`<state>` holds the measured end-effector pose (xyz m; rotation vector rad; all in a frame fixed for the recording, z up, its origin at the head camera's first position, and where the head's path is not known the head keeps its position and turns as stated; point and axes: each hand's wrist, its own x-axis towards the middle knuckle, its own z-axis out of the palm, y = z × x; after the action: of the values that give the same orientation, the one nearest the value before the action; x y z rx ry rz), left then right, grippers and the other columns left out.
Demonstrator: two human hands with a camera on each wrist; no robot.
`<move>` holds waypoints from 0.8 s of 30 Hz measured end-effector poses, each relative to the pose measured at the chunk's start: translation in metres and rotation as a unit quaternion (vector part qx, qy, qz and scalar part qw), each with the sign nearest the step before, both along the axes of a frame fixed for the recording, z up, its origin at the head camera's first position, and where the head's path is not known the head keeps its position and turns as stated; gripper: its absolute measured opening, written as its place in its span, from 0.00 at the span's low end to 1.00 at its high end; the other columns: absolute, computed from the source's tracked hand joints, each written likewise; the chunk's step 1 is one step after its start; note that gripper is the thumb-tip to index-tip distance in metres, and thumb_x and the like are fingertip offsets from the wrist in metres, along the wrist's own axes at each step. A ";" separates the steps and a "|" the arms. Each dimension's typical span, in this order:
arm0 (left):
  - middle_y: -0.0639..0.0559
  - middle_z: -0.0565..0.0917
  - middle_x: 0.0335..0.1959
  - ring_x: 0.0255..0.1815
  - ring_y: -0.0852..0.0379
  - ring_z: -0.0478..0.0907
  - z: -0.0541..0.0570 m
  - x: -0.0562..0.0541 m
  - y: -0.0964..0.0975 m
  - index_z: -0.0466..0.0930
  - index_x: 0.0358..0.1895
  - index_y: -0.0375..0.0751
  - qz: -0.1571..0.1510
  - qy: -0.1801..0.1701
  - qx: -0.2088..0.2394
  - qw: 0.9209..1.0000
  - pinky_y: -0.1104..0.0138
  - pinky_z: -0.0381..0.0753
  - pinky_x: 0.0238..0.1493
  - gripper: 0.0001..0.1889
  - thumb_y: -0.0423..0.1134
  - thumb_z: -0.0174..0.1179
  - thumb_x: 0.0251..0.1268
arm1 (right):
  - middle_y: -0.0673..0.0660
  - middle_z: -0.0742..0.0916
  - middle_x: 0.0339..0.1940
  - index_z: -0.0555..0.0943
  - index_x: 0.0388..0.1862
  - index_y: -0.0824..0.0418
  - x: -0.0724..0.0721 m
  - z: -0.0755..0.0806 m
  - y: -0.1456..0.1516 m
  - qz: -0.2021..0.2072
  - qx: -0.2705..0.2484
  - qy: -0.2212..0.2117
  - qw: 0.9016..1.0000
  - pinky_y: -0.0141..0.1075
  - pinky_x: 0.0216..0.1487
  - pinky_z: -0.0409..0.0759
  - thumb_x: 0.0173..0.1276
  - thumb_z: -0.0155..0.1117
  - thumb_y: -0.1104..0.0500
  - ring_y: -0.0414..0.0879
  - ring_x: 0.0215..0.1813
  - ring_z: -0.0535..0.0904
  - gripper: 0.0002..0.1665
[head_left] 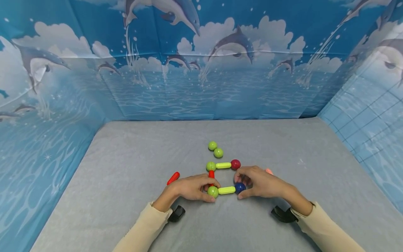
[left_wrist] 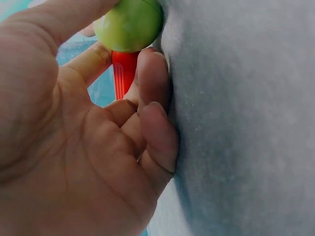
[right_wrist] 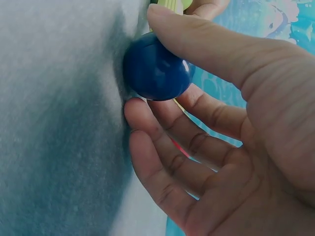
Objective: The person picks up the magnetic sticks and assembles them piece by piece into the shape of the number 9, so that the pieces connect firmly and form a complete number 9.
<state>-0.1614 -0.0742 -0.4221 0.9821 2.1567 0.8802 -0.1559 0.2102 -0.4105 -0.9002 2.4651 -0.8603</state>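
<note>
On the grey surface lies a three-sided shape of toy balls and rods. My left hand (head_left: 196, 188) holds the near green ball (head_left: 213, 191) between thumb and fingers. From that ball a red rod (left_wrist: 124, 73) runs back to a farther green ball (head_left: 211, 166), partly behind my fingers. A yellow-green rod (head_left: 226, 190) joins the near green ball to a blue ball (right_wrist: 156, 68). My right hand (head_left: 262, 183) has its thumb and curled fingers around the blue ball. At the back, another yellow-green rod (head_left: 223, 165) links the farther green ball to a dark red ball (head_left: 235, 164).
Two loose green balls, a farther one (head_left: 212, 145) and a nearer one (head_left: 218, 153), touch behind the shape. A loose red rod (head_left: 173, 178) lies left of my left hand. Behind my right hand a pinkish piece (head_left: 269, 171) shows partly. A dolphin-printed curtain (head_left: 201, 94) encloses the surface.
</note>
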 end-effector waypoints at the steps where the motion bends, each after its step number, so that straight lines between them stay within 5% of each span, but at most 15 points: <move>1: 0.57 0.73 0.38 0.35 0.65 0.68 0.000 0.000 0.000 0.79 0.59 0.48 0.001 -0.001 -0.001 1.000 0.74 0.69 0.37 0.20 0.43 0.68 0.66 | 0.44 0.82 0.39 0.78 0.44 0.53 0.000 0.000 0.000 0.000 0.002 -0.001 1.000 0.34 0.43 0.80 0.55 0.81 0.48 0.37 0.39 0.79 0.23; 9: 0.59 0.73 0.39 0.38 0.62 0.69 -0.001 0.000 0.000 0.78 0.62 0.53 0.000 0.002 -0.005 1.000 0.74 0.68 0.40 0.21 0.43 0.68 0.66 | 0.48 0.84 0.46 0.80 0.51 0.56 -0.002 0.011 0.012 -0.008 0.006 -0.016 1.000 0.36 0.45 0.82 0.57 0.79 0.49 0.42 0.43 0.81 0.26; 24: 0.59 0.73 0.39 0.38 0.61 0.69 0.002 0.001 0.000 0.80 0.61 0.52 0.007 -0.007 -0.005 1.000 0.74 0.68 0.40 0.20 0.43 0.68 0.66 | 0.53 0.86 0.45 0.82 0.51 0.60 -0.013 0.021 0.066 -0.080 0.002 0.041 0.996 0.40 0.46 0.83 0.59 0.78 0.49 0.48 0.45 0.82 0.26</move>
<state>-0.1603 -0.0746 -0.4202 0.9550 2.1567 0.8778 -0.1684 0.2765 -0.3893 -0.7599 2.6371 -0.8873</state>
